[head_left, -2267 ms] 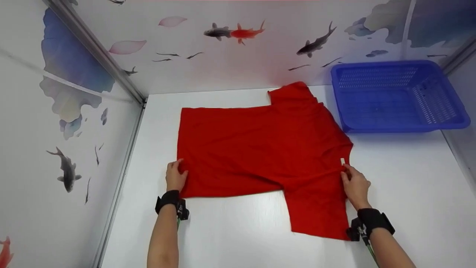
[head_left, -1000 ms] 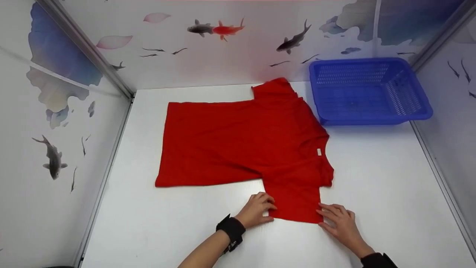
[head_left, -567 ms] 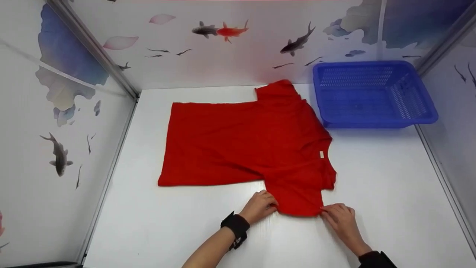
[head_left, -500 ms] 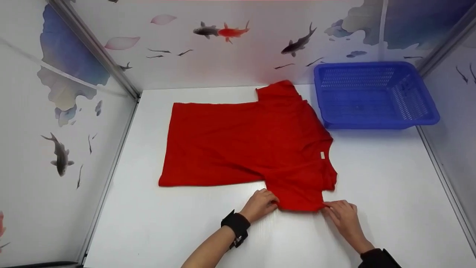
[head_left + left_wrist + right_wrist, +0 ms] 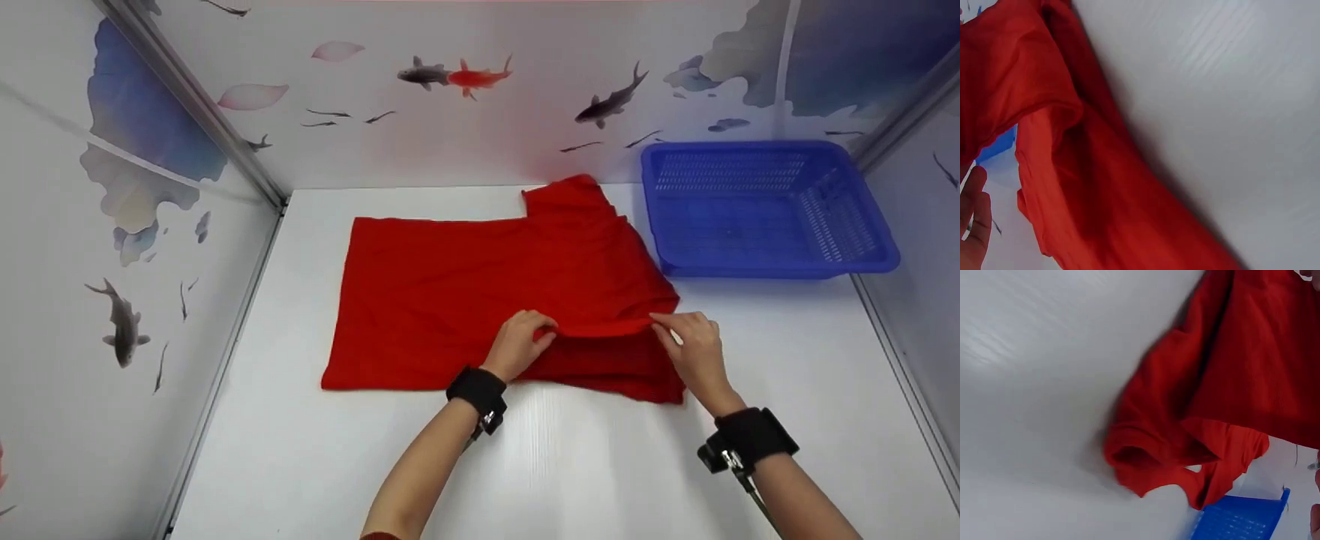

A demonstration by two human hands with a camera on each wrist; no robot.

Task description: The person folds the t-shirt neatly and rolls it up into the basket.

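A red T-shirt (image 5: 427,292) lies on the white table with its hem to the left and its neckline to the right. My left hand (image 5: 517,341) pinches one end of the near sleeve's edge, and my right hand (image 5: 694,352) pinches the other end. Between them the sleeve is raised and turned back over the body of the shirt. In the left wrist view the lifted red cloth (image 5: 1016,73) arches above the rest, with a few fingertips (image 5: 981,216) at the left edge. From the right wrist, the sleeve (image 5: 1266,371) hangs over the neck area.
A blue perforated plastic basket (image 5: 765,217) stands at the back right, close to the shirt's shoulder. White panels printed with fish (image 5: 611,101) enclose the table (image 5: 570,472) at the back and sides. Black camera straps (image 5: 754,435) circle both wrists.
Both hands moved from the shirt's hem and collar to the near sleeve, took its edge, then lifted it away from me over the shirt. The sleeve no longer sticks out toward me.
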